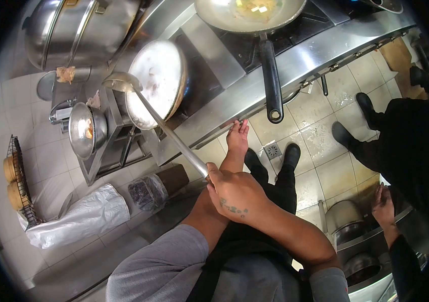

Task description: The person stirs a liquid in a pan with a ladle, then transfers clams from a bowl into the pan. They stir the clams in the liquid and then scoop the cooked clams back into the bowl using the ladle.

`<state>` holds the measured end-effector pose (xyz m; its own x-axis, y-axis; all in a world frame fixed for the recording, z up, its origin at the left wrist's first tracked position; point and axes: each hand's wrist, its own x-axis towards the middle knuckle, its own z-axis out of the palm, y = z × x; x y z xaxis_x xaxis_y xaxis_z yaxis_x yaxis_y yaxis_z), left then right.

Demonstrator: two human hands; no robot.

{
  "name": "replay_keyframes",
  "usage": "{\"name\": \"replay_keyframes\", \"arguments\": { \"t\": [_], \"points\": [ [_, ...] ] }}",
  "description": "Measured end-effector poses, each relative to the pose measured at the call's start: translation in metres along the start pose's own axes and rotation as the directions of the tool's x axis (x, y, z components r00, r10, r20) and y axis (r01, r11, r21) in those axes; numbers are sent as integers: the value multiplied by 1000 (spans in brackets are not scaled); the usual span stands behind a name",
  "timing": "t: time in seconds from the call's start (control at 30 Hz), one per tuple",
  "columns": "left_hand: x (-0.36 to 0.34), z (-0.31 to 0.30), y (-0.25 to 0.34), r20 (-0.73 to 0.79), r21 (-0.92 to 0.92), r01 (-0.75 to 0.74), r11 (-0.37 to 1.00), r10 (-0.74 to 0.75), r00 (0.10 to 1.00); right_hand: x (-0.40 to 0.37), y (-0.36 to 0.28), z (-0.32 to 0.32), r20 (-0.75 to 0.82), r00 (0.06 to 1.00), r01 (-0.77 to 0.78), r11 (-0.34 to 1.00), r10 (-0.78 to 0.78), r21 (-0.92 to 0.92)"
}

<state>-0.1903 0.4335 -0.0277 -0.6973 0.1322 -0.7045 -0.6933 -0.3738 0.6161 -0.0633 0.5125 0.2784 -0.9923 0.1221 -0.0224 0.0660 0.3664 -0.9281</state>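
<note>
My right hand (234,194) is closed around the end of a long metal ladle (169,133). The ladle's bowl is at the left rim of a wide pan (179,100) full of white, frothy liquid on the stove. My arms cross, the right wrist over the left forearm. Beyond it, my left hand (237,136) reaches to the stove's front edge, fingers around a small dark stove knob (240,122) that is mostly hidden. To its right, the black handle of a frying pan (214,22) sticks out; pale cubes of food lie in that pan.
A metal bowl (76,131) with food stands on a side counter at left. Below it are a foil-like silver bag (88,211) and a lined bin (148,194). A co-worker (401,146) in black stands close on the right, near large pots (345,216). The tiled floor looks wet.
</note>
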Motion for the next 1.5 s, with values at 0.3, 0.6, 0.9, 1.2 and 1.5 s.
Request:
{"name": "replay_keyframes", "arguments": {
  "t": [0.3, 0.6, 0.9, 1.2, 1.5],
  "points": [
    [8, -8, -4, 6, 14, -3, 1000, 3, 1000, 3, -5, -5, 80, 996, -41, 998, 44, -40],
    [-85, -70, 42, 313, 708, -115, 697, -164, 935, 9, -37, -49, 27, 999, -28, 957, 37, -289],
    [-147, -264, 102, 21, 977, 8, 211, -133, 991, 45, -66, -85, 28, 1000, 23, 852, -9, -523],
    [-206, -395, 105, -64, 927, 44, 371, 42, 997, 43, -90, -68, 117, 960, -205, 925, 253, -321],
    [-172, -415, 100, 609, 752, -550, -363, 66, 790, 43, -119, -61, 213, 842, -539, 795, 496, 278]
  ]
}}
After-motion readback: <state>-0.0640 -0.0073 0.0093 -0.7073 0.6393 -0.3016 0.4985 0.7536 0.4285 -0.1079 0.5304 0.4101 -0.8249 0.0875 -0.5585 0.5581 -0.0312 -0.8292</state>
